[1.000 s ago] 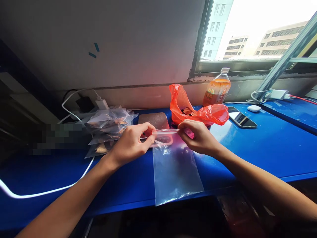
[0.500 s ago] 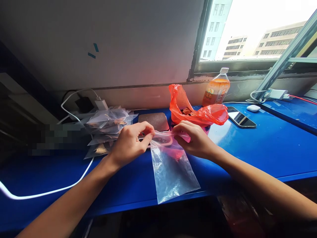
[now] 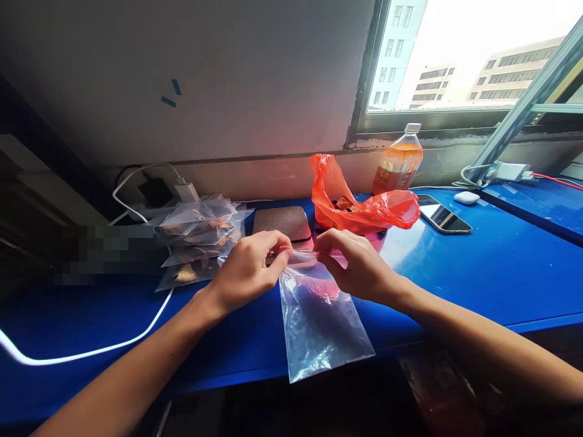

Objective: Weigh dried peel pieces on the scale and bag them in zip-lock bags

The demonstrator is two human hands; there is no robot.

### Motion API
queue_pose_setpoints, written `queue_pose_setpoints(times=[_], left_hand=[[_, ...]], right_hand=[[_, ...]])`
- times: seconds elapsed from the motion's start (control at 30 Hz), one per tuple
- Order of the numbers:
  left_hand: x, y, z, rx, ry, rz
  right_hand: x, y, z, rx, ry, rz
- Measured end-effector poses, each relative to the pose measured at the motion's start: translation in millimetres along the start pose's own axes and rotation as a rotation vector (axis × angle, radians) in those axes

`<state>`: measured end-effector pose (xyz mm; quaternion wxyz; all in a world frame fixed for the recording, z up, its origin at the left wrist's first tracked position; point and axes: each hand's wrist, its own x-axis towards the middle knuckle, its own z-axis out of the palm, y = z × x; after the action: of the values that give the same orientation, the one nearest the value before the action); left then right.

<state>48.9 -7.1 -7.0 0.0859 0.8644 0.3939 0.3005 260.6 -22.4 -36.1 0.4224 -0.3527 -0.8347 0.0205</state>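
Observation:
A clear plastic bag [image 3: 323,328] hangs by its top edge between my two hands, over the front of the blue table [image 3: 478,267]. My left hand [image 3: 252,264] pinches the top left of the bag between thumb and fingers. At the top right, my right hand [image 3: 357,264] pinches the same edge. Nothing shows inside the bag. Just behind my hands lies a small flat scale with a brownish plate [image 3: 282,223], partly covered by my left hand. Beyond my right hand, an open red plastic bag [image 3: 364,212] holds brown pieces [image 3: 345,204].
Filled clear bags [image 3: 200,233] are stacked on the left, beside a white cable [image 3: 91,354] and chargers [image 3: 186,192]. A drink bottle [image 3: 399,162], a phone [image 3: 444,215] and a white earphone case [image 3: 466,198] stand at the back right, below the window.
Both hands have come down slightly toward me with the clear bag, and they are a little closer together. The bag's lower edge hangs lower. Other things stay put.

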Motion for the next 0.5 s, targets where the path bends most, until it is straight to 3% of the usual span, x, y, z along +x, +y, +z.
queue_pose_setpoints(times=[0.23, 0.5], left_hand=[[-4.7, 1.8, 12.8, 0.050, -0.013, 0.095], [-7.7, 7.6, 17.8, 0.013, -0.021, 0.180]], right_hand=[[-2.9, -5.9, 5.7, -0.142, -0.072, -0.071], [-7.3, -12.6, 11.4, -0.142, 0.013, -0.092]])
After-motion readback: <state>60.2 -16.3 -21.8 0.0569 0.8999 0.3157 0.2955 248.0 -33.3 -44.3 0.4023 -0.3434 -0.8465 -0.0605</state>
